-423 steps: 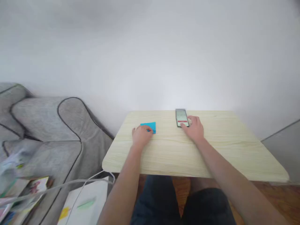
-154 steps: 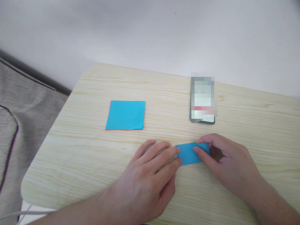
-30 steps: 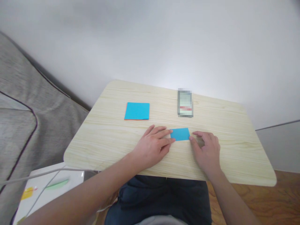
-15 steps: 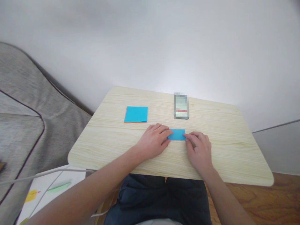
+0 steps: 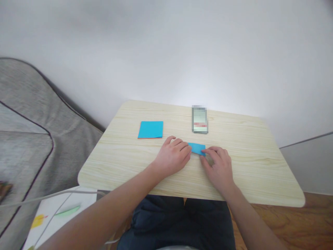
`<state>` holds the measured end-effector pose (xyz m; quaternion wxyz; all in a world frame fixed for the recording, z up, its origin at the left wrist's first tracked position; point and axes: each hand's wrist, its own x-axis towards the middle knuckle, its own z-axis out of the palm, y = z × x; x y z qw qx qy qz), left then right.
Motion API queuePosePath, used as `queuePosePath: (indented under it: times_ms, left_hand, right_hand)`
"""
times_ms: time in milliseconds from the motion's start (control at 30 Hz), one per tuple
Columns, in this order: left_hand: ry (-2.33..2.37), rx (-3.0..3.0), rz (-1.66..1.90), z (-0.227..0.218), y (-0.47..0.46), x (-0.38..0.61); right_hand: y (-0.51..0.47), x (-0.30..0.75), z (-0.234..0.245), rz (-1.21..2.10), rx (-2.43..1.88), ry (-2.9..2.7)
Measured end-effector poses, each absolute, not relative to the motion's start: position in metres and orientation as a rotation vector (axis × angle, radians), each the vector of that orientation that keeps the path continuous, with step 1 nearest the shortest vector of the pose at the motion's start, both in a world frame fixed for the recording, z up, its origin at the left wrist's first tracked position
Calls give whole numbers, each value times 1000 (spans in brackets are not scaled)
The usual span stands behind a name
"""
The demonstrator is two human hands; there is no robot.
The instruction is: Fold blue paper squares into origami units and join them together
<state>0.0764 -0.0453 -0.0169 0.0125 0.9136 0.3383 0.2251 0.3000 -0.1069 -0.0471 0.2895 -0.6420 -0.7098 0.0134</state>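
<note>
A folded blue paper (image 5: 197, 148) lies on the light wooden table (image 5: 130, 163) between my two hands. My left hand (image 5: 173, 157) rests flat on the table with its fingertips pressing the paper's left end. My right hand (image 5: 218, 166) has its fingers curled and pinched on the paper's right end. A square stack of blue paper (image 5: 151, 129) with an orange sheet beneath lies farther back on the left, untouched.
A phone (image 5: 199, 119) lies screen-up behind the folded paper. A grey sofa (image 5: 28, 128) stands to the left of the table. A white surface (image 5: 57, 217) with a cable across it sits low on the left. My dark trousers show under the table's front edge.
My right hand has slid left onto the right end of the folded paper, which now looks narrower. The view has pulled back and tilted slightly.
</note>
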Motion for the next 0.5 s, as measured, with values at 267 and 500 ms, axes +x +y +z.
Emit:
queuePosePath:
  times_ms: [267, 500]
  left_hand:
    - [1097, 2775, 826, -8, -49, 79]
    - [1076, 2439, 921, -5, -54, 93]
  right_hand:
    - [-97, 299, -33, -65, -1572, -1982]
    - [-90, 297, -12, 274, -1429, -1625]
